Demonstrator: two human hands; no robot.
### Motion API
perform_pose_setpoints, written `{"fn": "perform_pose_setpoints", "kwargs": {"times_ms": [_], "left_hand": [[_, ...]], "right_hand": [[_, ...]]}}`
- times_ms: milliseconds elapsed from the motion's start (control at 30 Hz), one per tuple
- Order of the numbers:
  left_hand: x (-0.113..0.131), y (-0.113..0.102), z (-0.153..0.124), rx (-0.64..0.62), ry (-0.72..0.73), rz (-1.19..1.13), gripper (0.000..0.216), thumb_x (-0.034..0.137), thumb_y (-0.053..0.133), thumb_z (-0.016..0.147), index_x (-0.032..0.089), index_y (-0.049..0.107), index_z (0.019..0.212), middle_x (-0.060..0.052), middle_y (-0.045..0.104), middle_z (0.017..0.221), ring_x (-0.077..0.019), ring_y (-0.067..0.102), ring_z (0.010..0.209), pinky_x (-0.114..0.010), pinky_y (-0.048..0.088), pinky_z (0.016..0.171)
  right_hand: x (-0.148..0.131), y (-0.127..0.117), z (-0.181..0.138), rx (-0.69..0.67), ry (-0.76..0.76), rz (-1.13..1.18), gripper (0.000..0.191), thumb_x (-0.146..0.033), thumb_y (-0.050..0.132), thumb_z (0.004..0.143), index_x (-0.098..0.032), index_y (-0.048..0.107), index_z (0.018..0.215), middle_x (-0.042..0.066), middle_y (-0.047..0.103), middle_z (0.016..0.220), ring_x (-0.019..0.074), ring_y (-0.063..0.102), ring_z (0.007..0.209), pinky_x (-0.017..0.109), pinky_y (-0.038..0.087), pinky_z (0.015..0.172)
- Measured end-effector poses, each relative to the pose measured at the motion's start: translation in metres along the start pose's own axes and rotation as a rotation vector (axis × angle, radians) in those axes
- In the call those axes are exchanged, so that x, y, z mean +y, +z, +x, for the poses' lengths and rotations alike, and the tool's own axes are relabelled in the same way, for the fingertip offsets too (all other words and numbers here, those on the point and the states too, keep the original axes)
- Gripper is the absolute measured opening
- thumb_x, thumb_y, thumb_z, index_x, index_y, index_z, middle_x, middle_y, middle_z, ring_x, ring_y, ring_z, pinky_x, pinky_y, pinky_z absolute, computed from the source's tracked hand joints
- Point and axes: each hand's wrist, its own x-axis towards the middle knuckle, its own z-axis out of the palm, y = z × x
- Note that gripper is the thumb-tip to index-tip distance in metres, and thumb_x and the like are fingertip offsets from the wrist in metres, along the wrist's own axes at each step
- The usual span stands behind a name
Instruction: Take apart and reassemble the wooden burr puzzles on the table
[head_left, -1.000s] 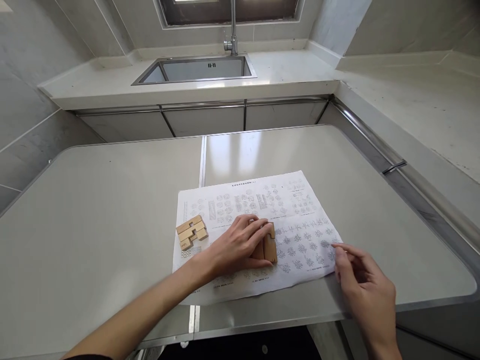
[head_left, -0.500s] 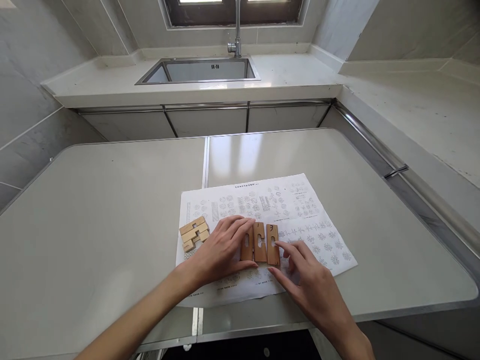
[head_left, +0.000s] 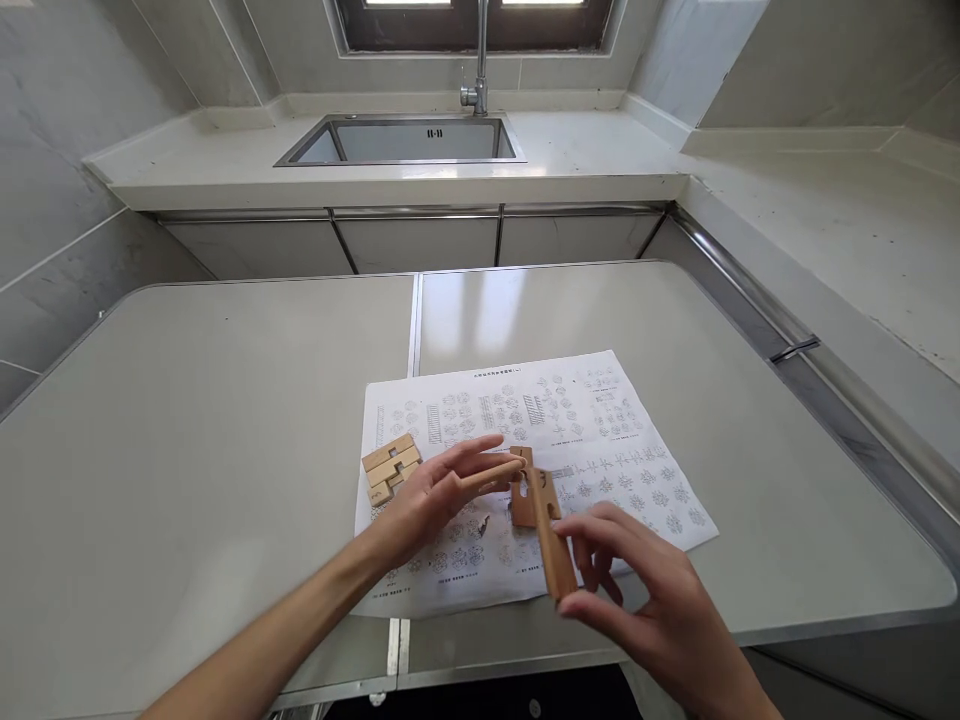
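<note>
My left hand (head_left: 433,500) is closed on a flat brown wooden puzzle piece (head_left: 489,480), raised and tilted above a printed paper sheet (head_left: 637,440). Between thumb and fingers my right hand (head_left: 652,585) grips a second wooden puzzle piece (head_left: 553,560), tipped up with its long edge toward me. A third notched piece (head_left: 521,512) lies on the paper between the two, partly hidden behind the right one. Several paler wooden pieces (head_left: 391,468) sit fitted side by side on the sheet's left part, beside my left wrist.
The sheet lies on a pale folding table (head_left: 225,420) with a metal seam down its middle. Beyond the table stands a white counter (head_left: 585,140) holding a steel sink (head_left: 405,140) and a tap (head_left: 477,95). Another counter (head_left: 840,230) runs along the right.
Both outer brown pieces, flat on the paper before, are now lifted and tilted, one in each hand. The middle piece stays on the sheet.
</note>
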Motion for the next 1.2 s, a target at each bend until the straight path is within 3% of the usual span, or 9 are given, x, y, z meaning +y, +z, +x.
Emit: {"fn": "perform_pose_setpoints", "kwargs": {"times_ms": [200, 433, 600, 800, 1000, 1200], "left_hand": [[-0.001, 0.001, 0.001, -0.072, -0.062, -0.211, 0.089, 0.083, 0.064, 0.086, 0.023, 0.059, 0.151, -0.021, 0.067, 0.147, -0.0424, 0.061, 0.139, -0.064, 0.039, 0.123], [-0.005, -0.003, -0.001, -0.128, -0.041, -0.219, 0.088, 0.081, 0.069, 0.083, 0.024, 0.059, 0.150, -0.022, 0.066, 0.147, -0.0433, 0.062, 0.137, -0.064, 0.042, 0.117], [-0.008, -0.004, 0.000, -0.106, -0.076, -0.234, 0.078, 0.070, 0.080, 0.081, 0.027, 0.064, 0.144, -0.020, 0.070, 0.143, -0.0420, 0.065, 0.133, -0.062, 0.043, 0.116], [-0.008, 0.001, 0.001, -0.055, -0.106, -0.284, 0.063, 0.051, 0.085, 0.087, 0.018, 0.065, 0.137, -0.023, 0.073, 0.135, -0.0391, 0.068, 0.128, -0.057, 0.040, 0.117], [-0.006, 0.001, -0.001, -0.155, -0.017, -0.208, 0.091, 0.075, 0.083, 0.075, 0.020, 0.061, 0.144, -0.021, 0.068, 0.142, -0.0411, 0.061, 0.136, -0.060, 0.037, 0.121], [-0.007, 0.000, -0.002, -0.195, -0.015, -0.202, 0.089, 0.074, 0.082, 0.078, 0.022, 0.059, 0.146, -0.021, 0.067, 0.140, -0.0405, 0.064, 0.131, -0.062, 0.040, 0.117]], "right_hand": [[-0.020, 0.011, 0.016, -0.111, -0.116, 0.038, 0.039, -0.053, 0.071, 0.099, -0.022, 0.066, 0.121, 0.002, 0.064, 0.086, 0.0139, 0.062, 0.066, 0.023, 0.054, 0.058], [-0.028, 0.011, 0.020, -0.160, -0.142, -0.053, 0.037, -0.055, 0.065, 0.103, -0.021, 0.066, 0.118, 0.001, 0.065, 0.084, 0.0136, 0.062, 0.065, 0.024, 0.055, 0.063], [-0.029, 0.008, 0.018, -0.171, -0.173, -0.061, 0.035, -0.053, 0.065, 0.103, -0.022, 0.065, 0.119, 0.001, 0.065, 0.083, 0.0134, 0.062, 0.064, 0.024, 0.054, 0.061], [-0.024, 0.009, 0.016, -0.185, -0.189, -0.017, 0.035, -0.051, 0.068, 0.102, -0.021, 0.063, 0.119, 0.001, 0.062, 0.084, 0.0130, 0.062, 0.064, 0.023, 0.052, 0.057], [-0.022, 0.008, 0.014, -0.184, -0.161, -0.033, 0.034, -0.050, 0.067, 0.103, -0.021, 0.064, 0.122, 0.002, 0.064, 0.087, 0.0138, 0.065, 0.068, 0.024, 0.054, 0.063], [-0.016, 0.011, 0.012, -0.177, -0.070, 0.080, 0.032, -0.045, 0.076, 0.099, -0.026, 0.067, 0.122, 0.003, 0.069, 0.093, 0.0152, 0.067, 0.072, 0.024, 0.057, 0.064]]}}
